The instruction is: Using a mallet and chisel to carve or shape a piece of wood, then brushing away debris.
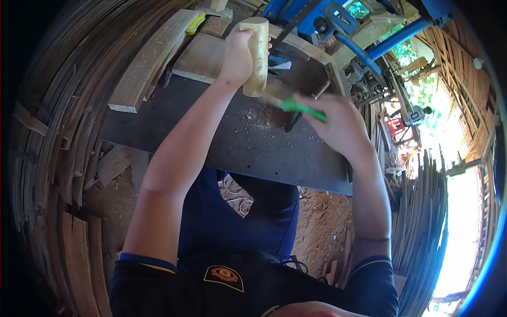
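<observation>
My left hand [237, 57] is wrapped round a pale wooden block [257, 61], held up on end over the dark tabletop [232, 134]. Its thumb lies on the near face, close to the top. In my right hand [340, 124] is a green-handled tool [303, 109], aimed left at the block's lower end. Motion smears the tip of that tool, so its kind is unclear, and I cannot tell whether it touches the wood. Wood crumbs [256, 120] lie scattered beneath the block.
A thick plank [150, 61] and a flat board [200, 57] rest on the table's left, with a yellow-handled thing [196, 24] near them. Blue machine framing [364, 50] rises at the far right. Stacked timber strips [422, 211] stand to the right.
</observation>
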{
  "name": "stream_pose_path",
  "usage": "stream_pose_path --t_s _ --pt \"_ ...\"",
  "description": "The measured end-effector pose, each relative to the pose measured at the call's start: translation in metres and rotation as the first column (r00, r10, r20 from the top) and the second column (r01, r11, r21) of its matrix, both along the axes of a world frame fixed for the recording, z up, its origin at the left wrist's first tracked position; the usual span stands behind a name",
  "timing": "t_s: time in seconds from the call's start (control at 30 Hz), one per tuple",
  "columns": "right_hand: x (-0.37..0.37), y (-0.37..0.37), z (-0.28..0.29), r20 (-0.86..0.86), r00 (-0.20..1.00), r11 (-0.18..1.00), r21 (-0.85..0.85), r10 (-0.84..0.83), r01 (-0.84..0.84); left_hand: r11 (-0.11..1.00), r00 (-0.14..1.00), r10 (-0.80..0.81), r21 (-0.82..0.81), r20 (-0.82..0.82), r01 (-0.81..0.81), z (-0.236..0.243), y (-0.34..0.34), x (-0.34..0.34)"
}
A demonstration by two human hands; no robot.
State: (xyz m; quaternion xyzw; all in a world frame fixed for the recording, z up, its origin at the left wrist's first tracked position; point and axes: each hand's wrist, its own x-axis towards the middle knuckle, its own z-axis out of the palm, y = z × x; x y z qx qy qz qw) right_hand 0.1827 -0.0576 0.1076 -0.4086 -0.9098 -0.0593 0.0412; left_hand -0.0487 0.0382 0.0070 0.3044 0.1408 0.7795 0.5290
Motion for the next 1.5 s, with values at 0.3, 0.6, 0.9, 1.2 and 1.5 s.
stream_pose_path --t_s 0.3,0.6,0.9,1.2,1.5 --pt "-0.02 -0.013 0.013 -0.327 0.944 0.998 0.03 -0.036 0.049 0.996 0.987 0.067 0.073 -0.144 -0.057 0.0 -0.014 0.008" --pt "-0.023 -0.016 0.054 -0.593 0.805 0.997 0.054 -0.016 0.06 0.99 0.919 0.142 0.034 -0.367 -0.139 0.009 -0.02 0.001" --pt "0.006 -0.039 0.049 -0.342 0.937 0.99 -0.137 -0.076 0.031 0.997 0.993 -0.073 -0.024 -0.09 0.071 0.009 -0.002 0.012" --pt "-0.036 -0.066 -0.006 -0.186 0.976 0.989 -0.113 -0.111 0.091 0.971 0.993 -0.097 -0.224 -0.072 0.078 0.0 -0.006 0.0" --pt "-0.037 -0.007 -0.001 -0.403 0.907 0.983 0.077 -0.123 0.168 0.943 0.944 0.328 0.074 -0.027 -0.325 -0.001 0.011 -0.022"
